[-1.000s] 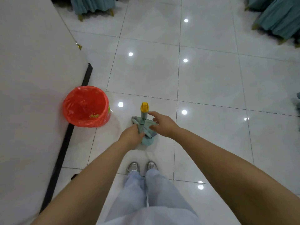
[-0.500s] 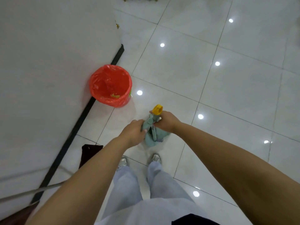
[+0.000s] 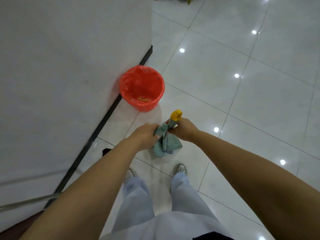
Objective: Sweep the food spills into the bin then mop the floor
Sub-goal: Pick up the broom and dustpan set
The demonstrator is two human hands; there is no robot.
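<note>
Bin point(image 3: 142, 87): red liner, yellowish scraps inside, against wall.

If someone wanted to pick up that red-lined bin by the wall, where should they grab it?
Probably the rim of the bin on its floor-facing side, reaching down from above. It stands upright with an open mouth, and its far side sits close against the wall, leaving little room there. The red liner folds over the rim, so pinch liner and rim together.

Glossy white tiled floor point(image 3: 216, 80) mirrors ceiling lights; thin, crinkled red plastic bin liner point(image 3: 142, 87) shines; smooth teal plastic dustpan point(image 3: 171, 144); matt white wall point(image 3: 60, 66).
</note>
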